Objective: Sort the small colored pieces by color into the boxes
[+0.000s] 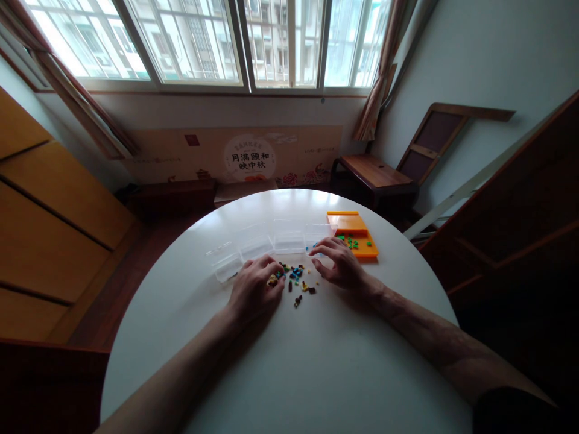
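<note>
A small pile of loose toy bricks (296, 272) in brown, blue, yellow and green lies mid-table. My left hand (257, 284) rests at its left edge, fingers curved and apart around a few tan and blue pieces. My right hand (338, 263) hovers to the right of the pile, thumb and forefinger apart with nothing visible between them. Its fingertips are over the front of a clear plastic box (320, 230), where a few blue pieces show. Behind that hand is an orange tray (368, 253) holding several green bricks (353, 244), partly covered by the hand.
More clear plastic boxes (289, 242) stand in an arc behind the pile, their lids raised. All this is on a round white table (298, 361). Beyond its edge are a wooden chair (375, 172), a window (194, 42) and wooden cabinets (54, 217) on the left.
</note>
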Demonstrator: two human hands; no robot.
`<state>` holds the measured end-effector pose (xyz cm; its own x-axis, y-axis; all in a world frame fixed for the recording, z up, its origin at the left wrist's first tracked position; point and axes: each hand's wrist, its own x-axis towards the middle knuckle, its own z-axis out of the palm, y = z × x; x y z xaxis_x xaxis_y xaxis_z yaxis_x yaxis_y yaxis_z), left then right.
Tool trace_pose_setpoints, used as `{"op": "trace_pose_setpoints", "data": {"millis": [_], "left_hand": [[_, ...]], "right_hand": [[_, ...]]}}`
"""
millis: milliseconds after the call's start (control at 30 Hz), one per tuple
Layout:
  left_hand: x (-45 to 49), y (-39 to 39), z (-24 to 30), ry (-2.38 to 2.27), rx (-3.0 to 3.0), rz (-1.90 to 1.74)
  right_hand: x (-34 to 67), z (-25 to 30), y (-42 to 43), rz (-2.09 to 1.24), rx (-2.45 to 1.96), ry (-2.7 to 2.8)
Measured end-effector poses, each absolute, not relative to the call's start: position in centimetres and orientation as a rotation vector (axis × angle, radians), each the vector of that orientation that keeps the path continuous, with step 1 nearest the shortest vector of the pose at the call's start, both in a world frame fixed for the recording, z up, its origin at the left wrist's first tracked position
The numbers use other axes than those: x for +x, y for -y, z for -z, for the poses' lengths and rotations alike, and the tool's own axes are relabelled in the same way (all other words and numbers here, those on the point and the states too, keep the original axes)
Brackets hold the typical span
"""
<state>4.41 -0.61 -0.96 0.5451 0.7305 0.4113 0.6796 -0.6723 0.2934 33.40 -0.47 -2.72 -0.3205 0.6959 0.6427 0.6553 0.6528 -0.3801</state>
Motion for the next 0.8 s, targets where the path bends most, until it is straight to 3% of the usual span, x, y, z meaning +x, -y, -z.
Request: {"op": "trace_pose_setpoints", "data": {"millis": [533, 800], "left_hand": [[4.2, 0.3, 1.1, -1.126, 2.695, -0.802], [4.9, 0.5, 0.9, -0.941, 2.729, -1.106]], "right_hand": [[33.3, 2.5, 0.6, -0.083, -1.008, 2.072], [32.3, 1.4, 1.3, -0.150, -0.803, 2.257]]}}
